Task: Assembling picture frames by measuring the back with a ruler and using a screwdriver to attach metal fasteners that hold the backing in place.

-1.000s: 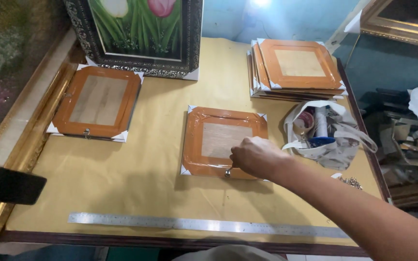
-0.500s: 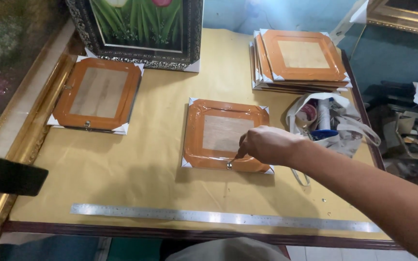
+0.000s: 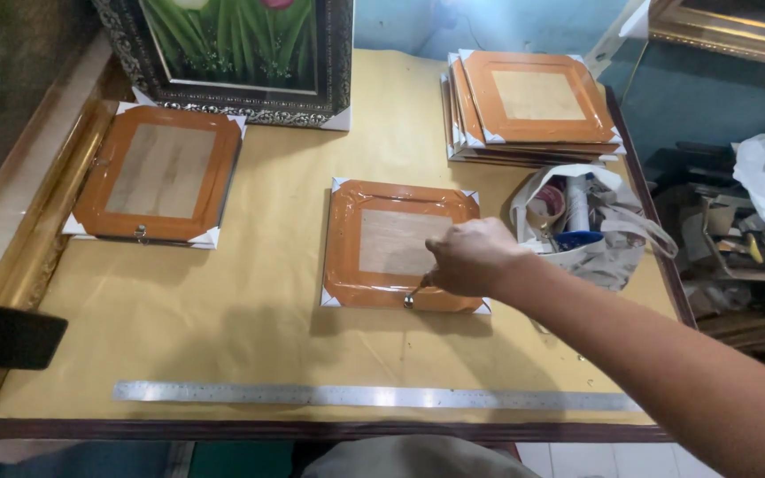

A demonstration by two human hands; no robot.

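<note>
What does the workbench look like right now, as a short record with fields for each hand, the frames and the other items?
right hand: fingers on small metal fitting at near edge of middle frame
left hand: not in view
other frames: single frame at left; stack of frames at far right
painting: far edge, dark ornate frame
ruler: along near edge
bag: right of middle frame

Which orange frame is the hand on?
The middle frame, alone at the table's centre, under the right hand. The left frame and the stacked frames lie untouched.
</note>
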